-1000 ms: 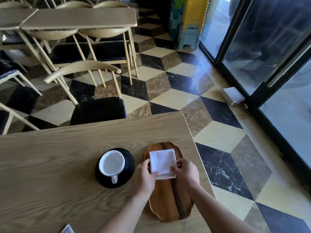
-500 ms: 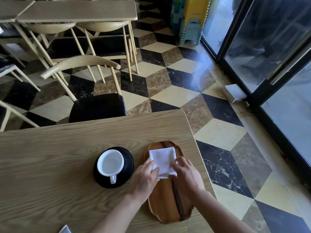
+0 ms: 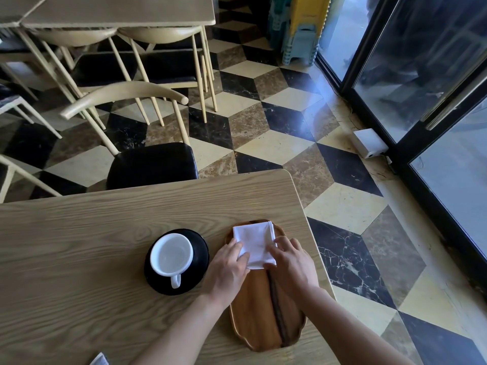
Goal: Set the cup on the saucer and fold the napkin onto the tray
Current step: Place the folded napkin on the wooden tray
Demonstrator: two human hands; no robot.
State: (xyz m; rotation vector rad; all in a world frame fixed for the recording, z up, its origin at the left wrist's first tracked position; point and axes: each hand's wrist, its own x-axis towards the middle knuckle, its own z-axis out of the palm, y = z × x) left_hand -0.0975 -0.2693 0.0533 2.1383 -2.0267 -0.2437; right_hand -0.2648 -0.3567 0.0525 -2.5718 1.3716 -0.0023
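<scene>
The left hand [image 3: 228,270] and right hand [image 3: 291,264] are lying flat, fingers spread, pressing the folded napkin [image 3: 254,242] on the tray [image 3: 259,320]; the cup [image 3: 171,255] is sitting on its saucer [image 3: 199,246] beside it on the counter [image 3: 79,246]

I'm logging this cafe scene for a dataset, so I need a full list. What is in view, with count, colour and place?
cup: one, white, empty, on the saucer, handle toward the person
saucer: one, black, on the near table, left of the tray
tray: one, brown wood, near the table's right edge
napkin: one, white, folded, on the tray's far end
near table: one, light wood
chairs: several, pale frames with black seats, beyond the table
far table: light wood, top left
stools: a stack, yellow and pale blue, by the glass doors
white box: one, on the floor by the door
left hand: on the napkin's left edge
right hand: on the napkin's right edge
</scene>
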